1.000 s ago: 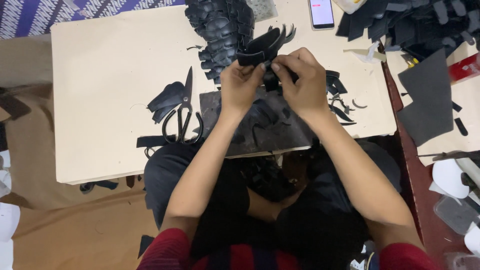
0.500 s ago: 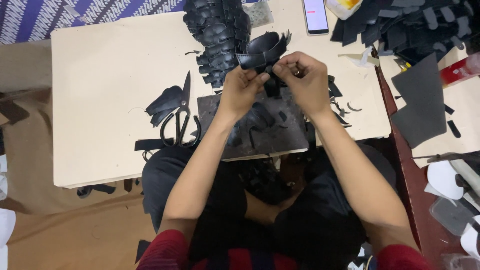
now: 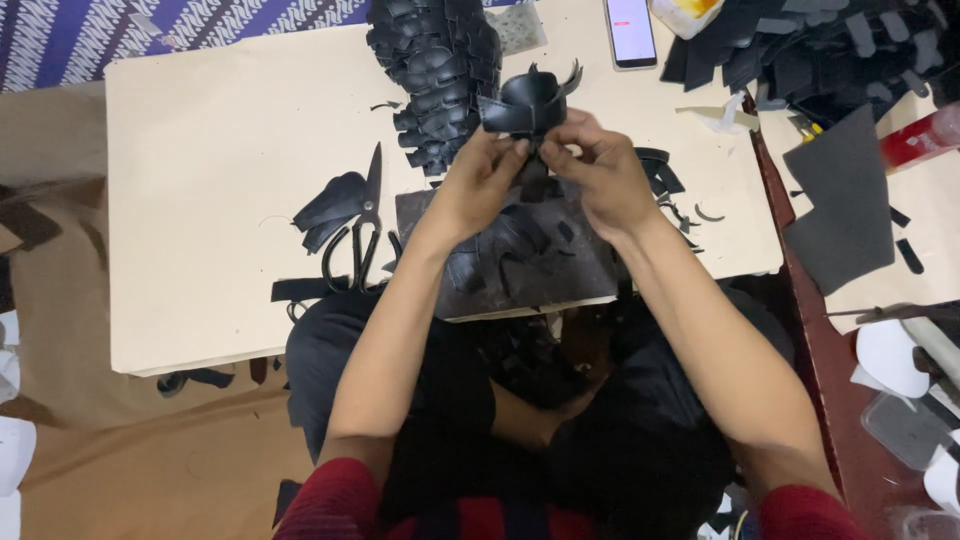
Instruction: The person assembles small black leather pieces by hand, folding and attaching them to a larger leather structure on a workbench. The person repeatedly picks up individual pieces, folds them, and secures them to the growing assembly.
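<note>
Both hands meet over the low cream table (image 3: 220,160). My left hand (image 3: 482,178) and my right hand (image 3: 598,172) pinch a curled black leather piece (image 3: 528,100) with several strap-like tabs, held just above a dark square cutting board (image 3: 560,265) strewn with black offcuts. A long stack of similar black leather pieces (image 3: 435,75) lies on the table just left of the held piece. Black scissors (image 3: 362,228) lie shut on the table left of my left forearm, beside a few loose black leather pieces (image 3: 328,205).
A phone (image 3: 631,30) with a lit screen lies at the table's far edge. A heap of dark cut pieces (image 3: 810,50) and a grey sheet (image 3: 845,210) cover a second surface on the right. White moulded shapes (image 3: 890,355) lie lower right. Patterned blue cloth (image 3: 150,25) at upper left.
The hands stay together on the leather piece, working it with small finger movements; the piece has turned slightly between them. The scissors and the stack have not moved.
</note>
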